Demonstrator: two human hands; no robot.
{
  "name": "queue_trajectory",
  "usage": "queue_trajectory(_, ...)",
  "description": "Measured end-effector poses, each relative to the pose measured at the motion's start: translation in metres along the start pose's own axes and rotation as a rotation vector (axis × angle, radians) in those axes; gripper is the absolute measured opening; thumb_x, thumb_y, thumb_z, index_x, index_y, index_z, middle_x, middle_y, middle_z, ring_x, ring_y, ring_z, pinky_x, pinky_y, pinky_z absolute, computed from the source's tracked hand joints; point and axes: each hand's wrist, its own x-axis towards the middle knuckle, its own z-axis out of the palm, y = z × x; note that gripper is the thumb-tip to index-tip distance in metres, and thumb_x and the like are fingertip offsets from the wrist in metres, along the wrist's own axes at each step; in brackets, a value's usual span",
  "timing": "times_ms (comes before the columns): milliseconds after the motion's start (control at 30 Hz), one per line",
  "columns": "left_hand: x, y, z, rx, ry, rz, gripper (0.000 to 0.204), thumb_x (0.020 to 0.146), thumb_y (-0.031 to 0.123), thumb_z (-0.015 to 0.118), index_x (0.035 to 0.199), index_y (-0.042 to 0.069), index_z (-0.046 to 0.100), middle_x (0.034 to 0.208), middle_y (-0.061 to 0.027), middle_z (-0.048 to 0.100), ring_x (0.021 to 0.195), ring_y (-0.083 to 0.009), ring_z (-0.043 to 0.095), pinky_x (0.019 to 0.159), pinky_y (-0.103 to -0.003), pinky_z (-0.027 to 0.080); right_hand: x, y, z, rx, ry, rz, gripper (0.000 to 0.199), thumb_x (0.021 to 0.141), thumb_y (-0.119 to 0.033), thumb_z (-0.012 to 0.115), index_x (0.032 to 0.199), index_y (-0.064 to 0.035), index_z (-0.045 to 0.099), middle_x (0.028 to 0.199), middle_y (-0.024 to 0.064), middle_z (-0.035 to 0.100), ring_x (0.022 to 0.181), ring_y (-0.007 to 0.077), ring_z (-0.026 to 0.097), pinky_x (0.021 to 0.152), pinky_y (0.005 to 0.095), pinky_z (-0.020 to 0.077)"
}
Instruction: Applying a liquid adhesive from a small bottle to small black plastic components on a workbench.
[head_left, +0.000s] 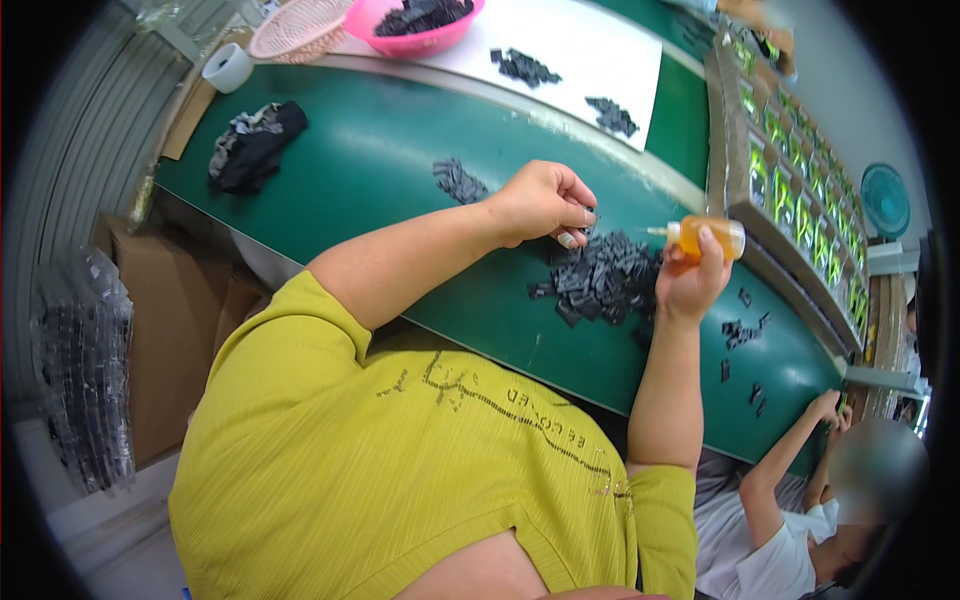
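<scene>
My left hand (pixel 540 204) is closed in a pinch above the green table, holding a small black piece (pixel 588 212) that its fingers mostly hide. In my right hand (pixel 690 287) is a squeeze bottle (pixel 690 238) of amber liquid, tipped on its side. Its thin nozzle points left toward the pinched piece, with a gap between them. Below and between both hands lies a large heap of small black parts (pixel 606 275). A smaller pile of dark grey parts (pixel 459 181) sits beyond my left wrist.
The green table (pixel 370 140) carries a bundled dark cloth (pixel 257 147) and a white roll (pixel 228 68) at left. A pink bowl (pixel 415 38) of black parts stands on a white sheet. At right are a long carton of packets (pixel 790 190), scattered parts (pixel 742 332) and a seated co-worker (pixel 765 530).
</scene>
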Motion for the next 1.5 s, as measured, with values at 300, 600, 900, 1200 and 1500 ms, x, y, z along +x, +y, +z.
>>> queue_trajectory(300, 0.081, 0.084, -0.109, 0.225, 0.694, 0.338, 0.027, 0.067, -0.005, 0.068, 0.093, -0.005, 0.06, 0.08, -0.0166, 0.065, 0.065, -0.019, 0.066, 0.058, -0.03, 0.054, 0.001, -0.008, 0.015, 0.006, 0.034, -0.021, 0.015, 0.078, -0.011, 0.059, 0.089, -0.0035, 0.052, 0.07, 0.0066, 0.056, 0.049, 0.013, 0.049, 0.045, 0.0241, 0.0398)
queue_trajectory(600, 0.086, 0.066, -0.129, 1.027, 0.929, 0.313, 0.031, 0.078, 0.013, 0.055, 0.107, 0.005, 0.063, 0.107, -0.0188, 0.062, 0.102, -0.0319, 0.058, 0.092, -0.038, 0.043, 0.002, -0.009, 0.003, 0.022, 0.039, -0.033, 0.016, 0.079, -0.012, 0.06, 0.089, -0.0034, 0.052, 0.072, 0.0072, 0.057, 0.049, 0.0126, 0.048, 0.045, 0.0238, 0.0391)
queue_trajectory(900, 0.057, 0.051, -0.057, 1.303, 0.652, 0.753, 0.036, 0.077, 0.025, 0.063, 0.105, 0.001, 0.062, 0.103, -0.0182, 0.062, 0.101, -0.0334, 0.057, 0.09, -0.039, 0.044, 0.026, -0.012, -0.028, 0.149, 0.108, -0.147, 0.018, 0.077, -0.012, 0.062, 0.092, -0.0057, 0.054, 0.076, 0.0043, 0.058, 0.055, 0.0125, 0.052, 0.044, 0.0255, 0.0414)
queue_trajectory(1200, -0.032, -0.017, 0.043, 1.765, -0.259, 0.648, 0.101, 0.065, 0.066, 0.066, 0.143, 0.015, 0.025, 0.147, -0.0226, 0.018, 0.137, -0.0398, 0.015, 0.108, -0.058, 0.012, -0.002, -0.088, -0.05, 0.397, 0.265, -0.181, 0.015, 0.079, -0.019, 0.059, 0.089, -0.0096, 0.054, 0.075, 0.0032, 0.058, 0.056, 0.0123, 0.049, 0.05, 0.0275, 0.0384)
queue_trajectory(1500, -0.014, -0.027, 0.106, 1.694, -0.198, 0.782, 0.087, 0.07, 0.059, 0.065, 0.137, 0.013, 0.036, 0.144, -0.0174, 0.029, 0.136, -0.0367, 0.02, 0.107, -0.059, 0.012, -0.111, -0.09, -0.098, 0.4, 0.329, -0.079, 0.016, 0.078, -0.017, 0.061, 0.091, -0.0097, 0.053, 0.078, 0.0041, 0.058, 0.054, 0.0123, 0.05, 0.048, 0.0267, 0.0398)
